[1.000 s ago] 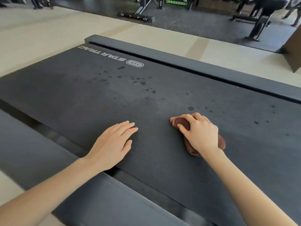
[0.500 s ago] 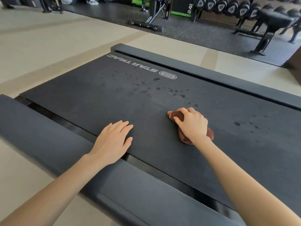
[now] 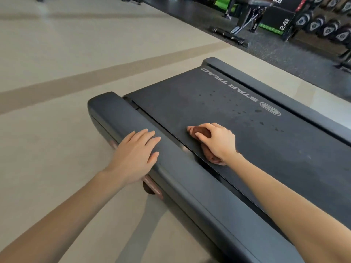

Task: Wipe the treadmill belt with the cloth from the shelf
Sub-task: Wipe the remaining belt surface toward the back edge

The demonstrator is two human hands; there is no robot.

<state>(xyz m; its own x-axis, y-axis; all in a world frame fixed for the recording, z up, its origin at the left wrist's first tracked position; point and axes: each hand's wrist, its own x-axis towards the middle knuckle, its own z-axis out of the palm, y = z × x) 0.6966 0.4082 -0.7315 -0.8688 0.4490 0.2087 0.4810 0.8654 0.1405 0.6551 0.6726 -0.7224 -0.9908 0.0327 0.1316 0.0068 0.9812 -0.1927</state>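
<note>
At the edge of the treadmill belt (image 3: 247,149), gripping the bunched cloth (image 3: 201,132) under the curled right hand (image 3: 218,142) for scrubbing pressure; spreading the left hand (image 3: 134,156) flat on the side rail (image 3: 117,114), likely bracing.

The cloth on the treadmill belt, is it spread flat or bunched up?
Bunched up: the cloth is a small brown wad under the right hand, whose fingers curl over it on the belt.
</note>
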